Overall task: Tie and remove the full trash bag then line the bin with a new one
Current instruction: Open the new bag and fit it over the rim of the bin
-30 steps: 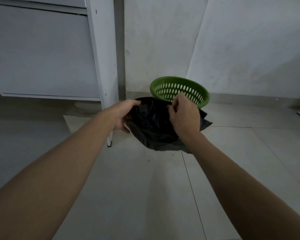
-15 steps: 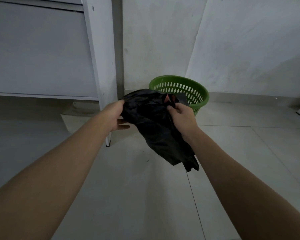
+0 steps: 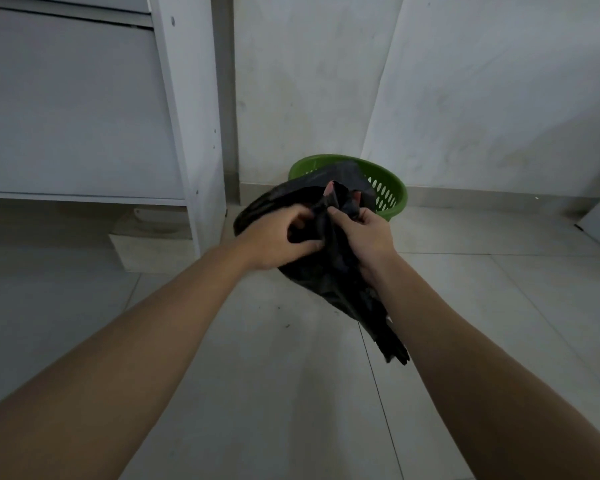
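White cabinet [image 3: 84,116] at left; tiled floor [image 3: 257,393] below; green bin [image 3: 394,192] beyond. A black bag [image 3: 336,285] is held in the air before the bin, tail trailing down. Left hand [image 3: 274,239] and right hand [image 3: 369,237] each pinch its bunched top, fingers curled on the film. To line well, one should find the mouth, part the layers, then spread it over the rim. The bag hides most of the bin's inside; its mouth cannot be made out.

No text, label, brand, number or sign is readable anywhere.
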Tool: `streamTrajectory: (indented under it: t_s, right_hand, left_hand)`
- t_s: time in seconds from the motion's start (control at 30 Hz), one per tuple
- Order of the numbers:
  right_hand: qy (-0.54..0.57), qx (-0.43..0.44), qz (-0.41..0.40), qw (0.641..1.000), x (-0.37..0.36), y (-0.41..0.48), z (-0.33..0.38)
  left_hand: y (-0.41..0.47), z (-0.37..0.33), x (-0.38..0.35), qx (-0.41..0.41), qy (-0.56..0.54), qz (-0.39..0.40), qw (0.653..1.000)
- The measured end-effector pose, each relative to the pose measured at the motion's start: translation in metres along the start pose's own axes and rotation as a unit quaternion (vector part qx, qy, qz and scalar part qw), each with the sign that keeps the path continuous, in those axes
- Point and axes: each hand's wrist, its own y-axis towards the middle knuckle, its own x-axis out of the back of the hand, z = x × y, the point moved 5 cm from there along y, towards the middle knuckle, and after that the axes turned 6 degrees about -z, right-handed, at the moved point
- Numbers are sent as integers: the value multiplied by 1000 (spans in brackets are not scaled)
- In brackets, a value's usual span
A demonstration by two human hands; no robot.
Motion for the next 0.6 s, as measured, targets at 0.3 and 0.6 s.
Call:
streamTrajectory:
  t_s: [0.3,0.6]
  right_hand:
    - [-51,-21,-106,993,56,14,9]
    - [48,-86,137,986,6,-16,2]
  left_hand:
    - [-79,101,-27,266,261,334,866]
    - [4,-27,-4,232,-220,63,946]
